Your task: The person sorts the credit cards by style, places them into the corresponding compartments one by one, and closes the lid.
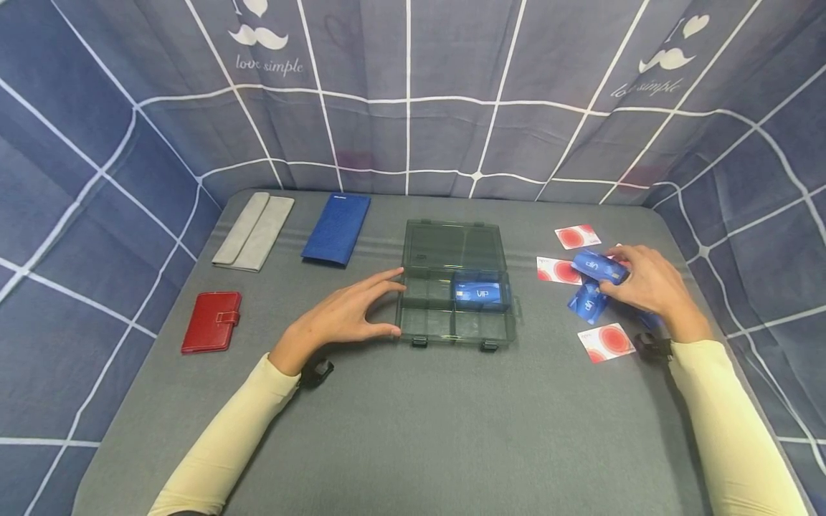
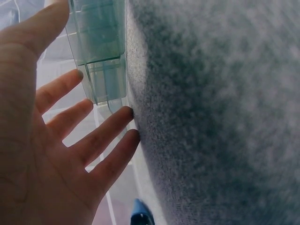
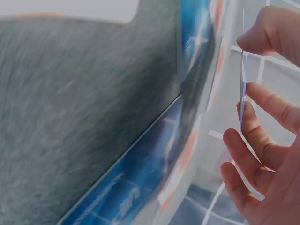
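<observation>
On the grey tabletop point(image 1: 400, 430), a clear compartment box point(image 1: 452, 287) is seen lying open in the head view, its lid folded back away from the person. One blue VIP card point(image 1: 480, 294) is lodged in a right-hand compartment of the tray. The left hand point(image 1: 342, 315) is set against the box's left edge with fingers straight and spread, nothing being gripped; the thumb is placed near the front left corner. In the left wrist view the same hand point(image 2: 51, 140) is shown from below the palm, its fingertips point(image 2: 126, 112) touching the tabletop just beside the translucent wall of the box point(image 2: 101, 51), a contact that cannot be made out from the head camera.

To the right of the box, a second blue card point(image 1: 599, 266) is pinched by the right hand point(image 1: 648, 283), raised above another blue card point(image 1: 587, 302) lying on the cloth. In the right wrist view the held card point(image 3: 243, 84) is seen edge-on between thumb and fingers point(image 3: 267, 108), with the lying blue card point(image 3: 140, 173) blurred beneath it. Three red-and-white cards point(image 1: 577, 236) point(image 1: 558, 270) point(image 1: 605, 342) are spread around that hand.

Well apart on the left, a red wallet point(image 1: 211, 321), a grey pouch point(image 1: 253, 231) and a blue wallet point(image 1: 336, 228) are laid out, visible only in the head view.
</observation>
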A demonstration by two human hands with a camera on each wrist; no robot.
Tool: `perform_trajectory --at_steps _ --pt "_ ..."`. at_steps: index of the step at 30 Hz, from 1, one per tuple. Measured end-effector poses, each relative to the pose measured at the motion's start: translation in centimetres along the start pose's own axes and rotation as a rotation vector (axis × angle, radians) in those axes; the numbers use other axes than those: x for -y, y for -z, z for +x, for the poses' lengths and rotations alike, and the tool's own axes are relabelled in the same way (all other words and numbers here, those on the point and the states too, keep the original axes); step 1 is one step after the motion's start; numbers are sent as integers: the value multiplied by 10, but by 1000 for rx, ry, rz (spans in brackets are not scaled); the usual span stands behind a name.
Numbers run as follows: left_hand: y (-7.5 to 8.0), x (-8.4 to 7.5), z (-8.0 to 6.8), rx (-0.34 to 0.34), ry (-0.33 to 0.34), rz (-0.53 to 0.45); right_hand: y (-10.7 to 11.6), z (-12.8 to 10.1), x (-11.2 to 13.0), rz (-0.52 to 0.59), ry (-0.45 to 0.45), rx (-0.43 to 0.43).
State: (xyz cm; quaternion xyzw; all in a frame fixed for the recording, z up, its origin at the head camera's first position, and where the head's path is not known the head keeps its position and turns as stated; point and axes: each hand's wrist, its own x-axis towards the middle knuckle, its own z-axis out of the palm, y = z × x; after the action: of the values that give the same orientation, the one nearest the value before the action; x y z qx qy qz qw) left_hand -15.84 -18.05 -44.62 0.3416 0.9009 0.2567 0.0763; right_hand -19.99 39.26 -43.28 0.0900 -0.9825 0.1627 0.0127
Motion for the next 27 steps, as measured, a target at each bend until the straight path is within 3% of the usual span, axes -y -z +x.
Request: perform_trajectory --at_steps 9,16,27 --pt "1 0 -1 -1 2 -3 9 2 33 0 47 -30" --pt "1 0 -1 4 6 1 11 1 60 -27 144 -66" --pt "-1 2 0 -8 -11 6 -3 0 95 -41 318 -117"
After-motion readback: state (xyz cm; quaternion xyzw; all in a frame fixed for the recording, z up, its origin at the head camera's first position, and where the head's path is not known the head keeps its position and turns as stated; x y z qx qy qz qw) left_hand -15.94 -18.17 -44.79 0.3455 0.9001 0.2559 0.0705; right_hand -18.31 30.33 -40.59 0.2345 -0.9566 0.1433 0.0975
